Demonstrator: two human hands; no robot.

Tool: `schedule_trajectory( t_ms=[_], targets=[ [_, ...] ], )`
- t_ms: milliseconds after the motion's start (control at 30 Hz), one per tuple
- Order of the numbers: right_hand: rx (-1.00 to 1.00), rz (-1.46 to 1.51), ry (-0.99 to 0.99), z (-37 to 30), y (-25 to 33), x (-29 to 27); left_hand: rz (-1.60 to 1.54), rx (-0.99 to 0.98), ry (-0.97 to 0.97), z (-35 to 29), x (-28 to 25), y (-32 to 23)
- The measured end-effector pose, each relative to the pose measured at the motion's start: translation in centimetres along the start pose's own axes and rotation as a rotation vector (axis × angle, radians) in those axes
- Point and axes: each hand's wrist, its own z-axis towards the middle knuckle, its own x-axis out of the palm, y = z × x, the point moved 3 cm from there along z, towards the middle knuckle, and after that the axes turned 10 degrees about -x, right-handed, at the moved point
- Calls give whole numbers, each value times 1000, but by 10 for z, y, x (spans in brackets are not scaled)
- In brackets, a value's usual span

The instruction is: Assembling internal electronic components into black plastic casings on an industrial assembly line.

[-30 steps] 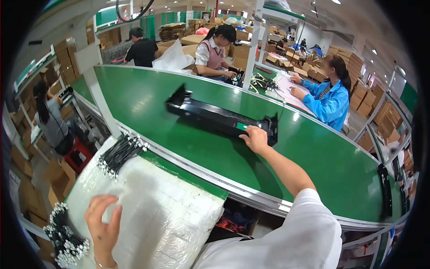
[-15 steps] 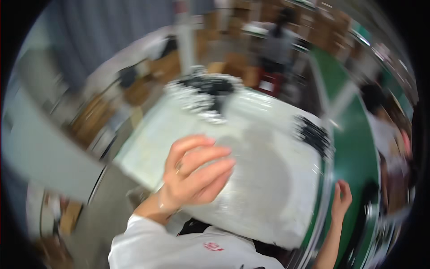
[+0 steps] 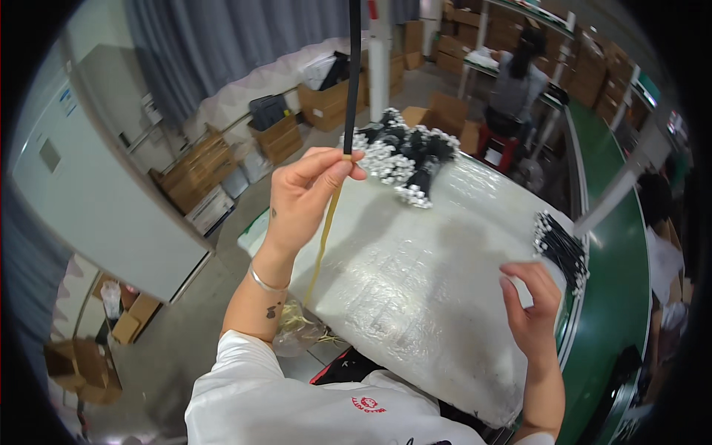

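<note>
My left hand is raised over the table's far left part, thumb and fingers pinched. They hold the spot where a flat black strip meets a thin yellow strip. The black one runs up out of view; the yellow one dangles toward the table's near left edge. Over the right part of the table is my right hand, fingers bent, thumb and forefinger apart, with nothing visible between them. A bundle of thin black cords with white tips lies just beyond it.
A table covered in shiny plastic film is before me, with more white-tipped black bundles at its far edge. A clear bag of yellow strips hangs at its near left. A green conveyor runs along the right. Another person sits far off.
My left hand, empty and loosely curled before, has risen and now pinches the strips. My right hand has come left from the conveyor to over the table. The view has shifted.
</note>
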Motion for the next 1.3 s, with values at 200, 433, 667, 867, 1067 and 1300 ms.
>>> schedule_trajectory(
  t_ms=[200,433,667,867,1067,1300],
  targets=[
    [-605,-414,-255,75,45,-10,264,425,126,4,98,-37],
    [-674,-543,-328,74,31,-19,223,522,82,-7,140,-48],
    [-663,-586,-301,70,32,-33,281,519,115,16,139,-38],
    [-634,-647,-239,65,25,-50,-508,-438,652,26,175,-67],
    [-672,-712,-235,51,18,-65,-78,-113,669,56,178,-77],
    [-617,-744,-168,41,10,-77,-137,95,449,61,175,-71]
  ],
)
